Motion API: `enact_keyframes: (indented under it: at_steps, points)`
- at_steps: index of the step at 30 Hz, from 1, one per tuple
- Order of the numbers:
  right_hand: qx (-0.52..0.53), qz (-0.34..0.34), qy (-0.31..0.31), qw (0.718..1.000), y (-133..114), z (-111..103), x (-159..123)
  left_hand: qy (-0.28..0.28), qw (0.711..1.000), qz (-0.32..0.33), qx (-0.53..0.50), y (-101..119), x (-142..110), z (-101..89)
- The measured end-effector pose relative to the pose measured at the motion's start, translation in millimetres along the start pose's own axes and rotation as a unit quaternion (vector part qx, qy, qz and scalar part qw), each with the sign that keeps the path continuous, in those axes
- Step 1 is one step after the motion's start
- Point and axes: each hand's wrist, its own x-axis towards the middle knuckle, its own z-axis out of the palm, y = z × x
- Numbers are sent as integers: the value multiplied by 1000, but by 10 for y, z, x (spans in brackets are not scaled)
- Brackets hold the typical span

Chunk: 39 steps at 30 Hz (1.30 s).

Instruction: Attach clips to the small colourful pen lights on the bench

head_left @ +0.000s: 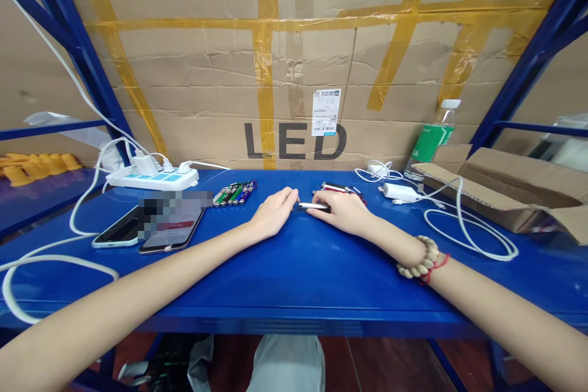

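My right hand (343, 211) rests on the blue tabletop (294, 282), its fingers closed around a short silver and black pen-like tube (314, 206) that points left. Just left of that tube's end is my left hand (274, 214), turned on its edge, its fingers stretched out and held together with nothing visible in them. Beyond the left hand lies a row of small shiny tubes (234, 193) in green, purple and other colours. More such tubes (340, 187), some red and black, lie behind my right hand, which partly hides them.
Two phones (172, 226) lie at the left, below a white power strip (156, 179) with cables. Toward the right are a white charger (400, 192) with looped cable, a green-labelled bottle (432, 141) and an open cardboard box (514, 187). Large taped cardboard (206, 86) stands behind.
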Motion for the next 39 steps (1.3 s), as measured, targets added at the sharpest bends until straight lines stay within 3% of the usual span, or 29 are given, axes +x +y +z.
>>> enact_keyframes:
  at_steps: [4,9,17,20,26,31,36,39]
  points:
    - [-13,32,10,999,27,-6,16,9,996,-3,84,-7,5,23]
    - [-33,65,37,997,62,-18,31,33,965,12,259,-51,-29,41]
    - [-30,104,43,993,233,24,42,54,923,-150,350,-151,-4,-13]
    - [-10,116,48,992,254,33,43,47,926,-160,340,-172,8,-26]
    - [28,112,82,990,152,-3,25,49,947,-70,309,-181,-15,-37]
    - [43,94,99,990,97,-13,29,11,959,37,280,-120,-17,-56]
    - [61,54,91,993,114,6,49,-69,953,209,209,-54,-26,-61]
    - [79,-14,70,994,122,28,61,-72,947,282,138,-18,-48,-38]
